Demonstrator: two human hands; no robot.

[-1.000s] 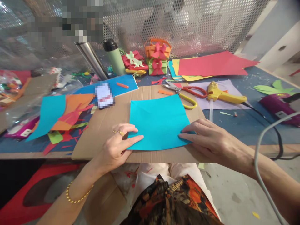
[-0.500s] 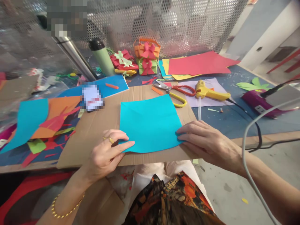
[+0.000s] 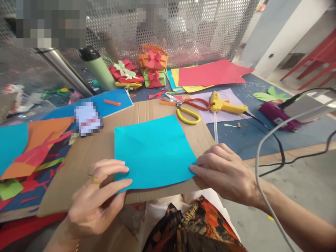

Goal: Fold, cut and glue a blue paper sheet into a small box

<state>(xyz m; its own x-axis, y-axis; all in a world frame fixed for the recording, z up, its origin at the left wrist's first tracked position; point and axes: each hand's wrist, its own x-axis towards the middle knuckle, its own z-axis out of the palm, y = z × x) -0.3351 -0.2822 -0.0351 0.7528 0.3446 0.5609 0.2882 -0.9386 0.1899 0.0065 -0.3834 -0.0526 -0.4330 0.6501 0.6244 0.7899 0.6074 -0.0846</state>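
Cardboard (image 3: 78, 154) is lying beneath the turquoise sheet (image 3: 152, 150), which is looking light, bendy, easily creased: edges are inviting gentle grips. The left hand (image 3: 91, 201) is sitting half-open, 2 fingertips (image 3: 128, 182) touching the sheet's near-left corner; the right hand (image 3: 225, 173) is resting curled at near-right, pinch unclear.

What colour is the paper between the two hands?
The paper is turquoise, clear in the head view.

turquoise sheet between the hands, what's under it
Brown cardboard lies under the turquoise sheet, showing past its far, near and side edges. The sheet covers the cardboard's middle, so anything else directly beneath it cannot be seen.
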